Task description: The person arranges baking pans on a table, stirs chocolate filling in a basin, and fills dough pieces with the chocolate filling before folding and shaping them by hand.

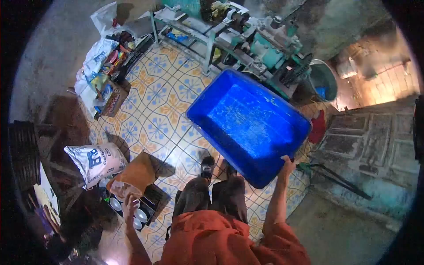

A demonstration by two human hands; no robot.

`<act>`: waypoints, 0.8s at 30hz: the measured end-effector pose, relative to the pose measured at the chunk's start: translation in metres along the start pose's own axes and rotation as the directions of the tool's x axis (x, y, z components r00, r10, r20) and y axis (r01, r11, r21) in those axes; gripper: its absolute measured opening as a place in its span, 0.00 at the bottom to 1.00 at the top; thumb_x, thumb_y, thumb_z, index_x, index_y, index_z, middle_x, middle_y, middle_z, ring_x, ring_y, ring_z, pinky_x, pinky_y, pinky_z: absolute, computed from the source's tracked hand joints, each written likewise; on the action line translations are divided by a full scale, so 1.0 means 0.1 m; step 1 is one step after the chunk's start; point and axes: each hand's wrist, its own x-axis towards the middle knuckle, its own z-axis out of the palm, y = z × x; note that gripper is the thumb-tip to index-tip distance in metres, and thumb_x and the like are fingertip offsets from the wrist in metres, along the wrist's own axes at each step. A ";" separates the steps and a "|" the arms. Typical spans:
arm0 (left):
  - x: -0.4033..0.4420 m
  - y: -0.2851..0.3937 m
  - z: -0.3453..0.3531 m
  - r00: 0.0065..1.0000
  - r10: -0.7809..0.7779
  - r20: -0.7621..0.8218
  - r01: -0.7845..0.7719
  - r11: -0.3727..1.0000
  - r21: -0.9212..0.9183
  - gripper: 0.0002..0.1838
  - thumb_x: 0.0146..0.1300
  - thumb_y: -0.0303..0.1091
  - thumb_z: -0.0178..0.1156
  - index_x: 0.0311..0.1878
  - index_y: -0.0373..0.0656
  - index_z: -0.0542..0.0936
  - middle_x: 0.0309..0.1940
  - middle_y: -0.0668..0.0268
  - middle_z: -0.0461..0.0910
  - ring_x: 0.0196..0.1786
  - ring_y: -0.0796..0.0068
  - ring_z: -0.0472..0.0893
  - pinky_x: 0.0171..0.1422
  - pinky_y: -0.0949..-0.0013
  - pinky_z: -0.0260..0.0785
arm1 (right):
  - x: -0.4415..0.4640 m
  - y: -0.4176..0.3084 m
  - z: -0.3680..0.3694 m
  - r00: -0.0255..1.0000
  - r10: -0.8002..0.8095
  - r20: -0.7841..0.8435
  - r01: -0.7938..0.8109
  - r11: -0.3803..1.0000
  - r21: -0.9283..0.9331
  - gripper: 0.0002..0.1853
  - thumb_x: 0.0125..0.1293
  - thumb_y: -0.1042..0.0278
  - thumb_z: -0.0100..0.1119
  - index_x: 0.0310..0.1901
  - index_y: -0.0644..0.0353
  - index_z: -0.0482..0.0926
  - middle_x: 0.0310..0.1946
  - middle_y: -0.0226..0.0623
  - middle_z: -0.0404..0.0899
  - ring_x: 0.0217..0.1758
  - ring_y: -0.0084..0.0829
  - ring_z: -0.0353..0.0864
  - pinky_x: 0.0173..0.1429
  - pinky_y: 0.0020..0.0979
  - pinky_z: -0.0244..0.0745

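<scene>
My right hand is closed on the near right rim of a large blue plastic tub. The tub is tilted on the tiled floor, and its inside is scuffed and worn pale. On the other side, my left hand is closed at the rim of an orange-brown bucket, which is tipped over. Just beneath that hand sits a dark crate with several white round pieces. A white printed sack stands beside the bucket.
Ahead stands a green machine on a metal frame. Right of it is a grey bin. A box and plastic bags lie to the far left. An old panelled door leans at the right.
</scene>
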 end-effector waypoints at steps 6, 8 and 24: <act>-0.46 -1.36 -0.15 0.998 -0.060 0.023 0.058 0.995 0.082 0.25 0.65 0.50 0.60 0.59 0.47 0.72 0.50 0.65 0.78 0.47 0.69 0.81 0.40 0.74 0.72 | 0.81 0.45 -0.32 0.988 0.132 0.074 -0.118 0.977 -0.176 0.16 0.57 0.69 0.64 0.45 0.67 0.77 0.37 0.37 0.78 0.37 0.32 0.74 0.44 0.35 0.72; -0.83 -1.23 0.30 0.858 -0.507 0.079 0.512 0.856 -0.068 0.26 0.63 0.51 0.61 0.58 0.45 0.73 0.49 0.63 0.79 0.46 0.66 0.82 0.37 0.67 0.74 | 1.03 0.62 -0.32 0.975 0.218 0.038 -0.207 0.959 -0.191 0.23 0.56 0.64 0.68 0.50 0.71 0.78 0.40 0.40 0.81 0.40 0.34 0.77 0.48 0.35 0.74; -1.05 -0.02 1.78 0.874 -0.473 -0.110 0.480 0.876 0.045 0.27 0.65 0.51 0.60 0.57 0.39 0.77 0.43 0.59 0.83 0.41 0.69 0.84 0.40 0.68 0.74 | 2.01 1.80 -0.64 0.855 0.505 0.118 -0.233 0.577 -0.783 0.26 0.73 0.51 0.48 0.60 0.65 0.73 0.58 0.46 0.76 0.56 0.41 0.74 0.64 0.47 0.68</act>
